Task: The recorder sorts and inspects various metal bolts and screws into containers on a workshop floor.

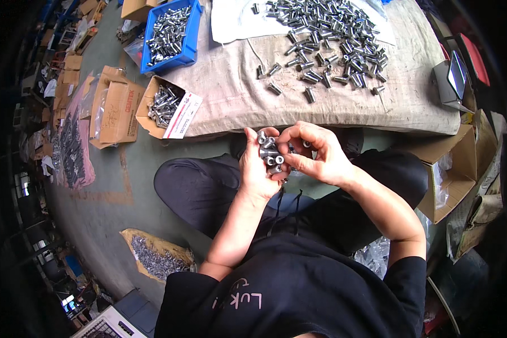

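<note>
In front of my lap, my left hand is cupped around a cluster of small shiny metal bolts, several of them with hollow round ends facing up. Close against it on the right is my right hand, its thumb and fingers curled in toward the cluster. A round metal end, seemingly of another bolt, shows between the right hand's fingers; most of it is hidden. Beyond the hands, many loose bolts lie spread on a cloth-covered table.
A blue bin and a cardboard box, both holding bolts, stand at the table's left. An open carton sits farther left. Small metal parts lie on brown sheeting on the floor. A phone-like device stands at the table's right.
</note>
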Demonstrator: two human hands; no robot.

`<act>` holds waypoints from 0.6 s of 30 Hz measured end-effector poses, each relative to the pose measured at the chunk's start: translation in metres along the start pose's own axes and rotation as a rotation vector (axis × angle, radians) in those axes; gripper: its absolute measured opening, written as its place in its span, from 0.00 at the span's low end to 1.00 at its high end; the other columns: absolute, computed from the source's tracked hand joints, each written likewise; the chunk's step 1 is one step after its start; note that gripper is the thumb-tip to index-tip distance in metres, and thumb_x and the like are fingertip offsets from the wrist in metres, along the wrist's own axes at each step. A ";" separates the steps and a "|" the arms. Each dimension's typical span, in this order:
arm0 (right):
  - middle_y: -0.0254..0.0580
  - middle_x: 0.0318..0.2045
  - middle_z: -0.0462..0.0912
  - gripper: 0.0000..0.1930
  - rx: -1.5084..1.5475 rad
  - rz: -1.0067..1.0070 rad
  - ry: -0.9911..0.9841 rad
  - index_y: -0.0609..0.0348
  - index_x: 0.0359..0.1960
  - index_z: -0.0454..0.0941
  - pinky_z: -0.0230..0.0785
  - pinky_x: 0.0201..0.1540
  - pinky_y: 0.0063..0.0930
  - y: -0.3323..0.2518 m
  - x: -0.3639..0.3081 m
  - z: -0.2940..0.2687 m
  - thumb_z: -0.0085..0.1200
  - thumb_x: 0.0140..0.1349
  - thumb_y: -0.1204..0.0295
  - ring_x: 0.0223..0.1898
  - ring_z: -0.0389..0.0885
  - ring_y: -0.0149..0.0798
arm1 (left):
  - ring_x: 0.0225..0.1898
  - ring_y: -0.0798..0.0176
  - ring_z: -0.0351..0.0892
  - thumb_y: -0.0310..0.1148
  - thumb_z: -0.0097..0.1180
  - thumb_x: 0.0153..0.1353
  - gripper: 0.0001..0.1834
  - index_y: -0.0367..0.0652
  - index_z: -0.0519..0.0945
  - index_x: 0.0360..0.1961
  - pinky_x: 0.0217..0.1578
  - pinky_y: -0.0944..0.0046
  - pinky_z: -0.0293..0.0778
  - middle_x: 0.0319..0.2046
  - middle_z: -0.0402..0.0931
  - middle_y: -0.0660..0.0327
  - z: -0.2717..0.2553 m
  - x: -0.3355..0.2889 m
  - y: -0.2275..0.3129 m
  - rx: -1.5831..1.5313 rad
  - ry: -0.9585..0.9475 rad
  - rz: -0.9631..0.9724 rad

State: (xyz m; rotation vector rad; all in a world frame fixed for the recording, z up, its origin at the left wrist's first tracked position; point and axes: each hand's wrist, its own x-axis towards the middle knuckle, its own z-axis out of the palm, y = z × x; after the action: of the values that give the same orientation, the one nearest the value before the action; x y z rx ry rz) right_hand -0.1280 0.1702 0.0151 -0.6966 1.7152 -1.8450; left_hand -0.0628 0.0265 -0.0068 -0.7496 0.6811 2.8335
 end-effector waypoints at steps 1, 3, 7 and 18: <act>0.28 0.22 0.67 0.08 -0.055 -0.045 -0.018 0.59 0.33 0.74 0.55 0.26 0.17 -0.001 0.000 -0.001 0.55 0.49 0.77 0.24 0.62 0.21 | 0.15 0.69 0.68 0.57 0.36 0.61 0.24 0.47 0.71 0.35 0.06 0.76 0.59 0.23 0.72 0.62 -0.001 0.000 0.001 0.000 0.001 -0.001; 0.29 0.22 0.67 0.09 -0.109 -0.090 -0.039 0.59 0.33 0.74 0.56 0.26 0.18 -0.001 0.000 0.000 0.55 0.49 0.77 0.24 0.63 0.23 | 0.16 0.67 0.69 0.57 0.37 0.60 0.24 0.46 0.71 0.35 0.09 0.74 0.62 0.22 0.72 0.62 -0.003 0.000 0.001 0.010 0.002 0.017; 0.33 0.22 0.69 0.09 -0.172 -0.225 -0.065 0.59 0.32 0.76 0.58 0.27 0.20 0.002 0.000 0.003 0.58 0.47 0.77 0.24 0.66 0.27 | 0.20 0.66 0.71 0.57 0.37 0.60 0.24 0.46 0.71 0.35 0.16 0.70 0.68 0.22 0.71 0.62 -0.006 0.001 -0.001 0.040 0.062 0.053; 0.26 0.22 0.70 0.08 0.553 0.117 0.019 0.60 0.31 0.80 0.57 0.29 0.14 0.002 -0.007 0.004 0.61 0.47 0.78 0.24 0.64 0.21 | 0.15 0.65 0.71 0.60 0.35 0.59 0.27 0.45 0.71 0.33 0.07 0.74 0.58 0.25 0.75 0.55 0.002 0.001 -0.001 0.007 -0.150 0.093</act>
State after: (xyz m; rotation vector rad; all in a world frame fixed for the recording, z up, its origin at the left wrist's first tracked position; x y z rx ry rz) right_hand -0.1200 0.1724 0.0130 -0.3435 1.1367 -2.1061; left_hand -0.0648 0.0284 -0.0059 -0.5095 0.7199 2.9314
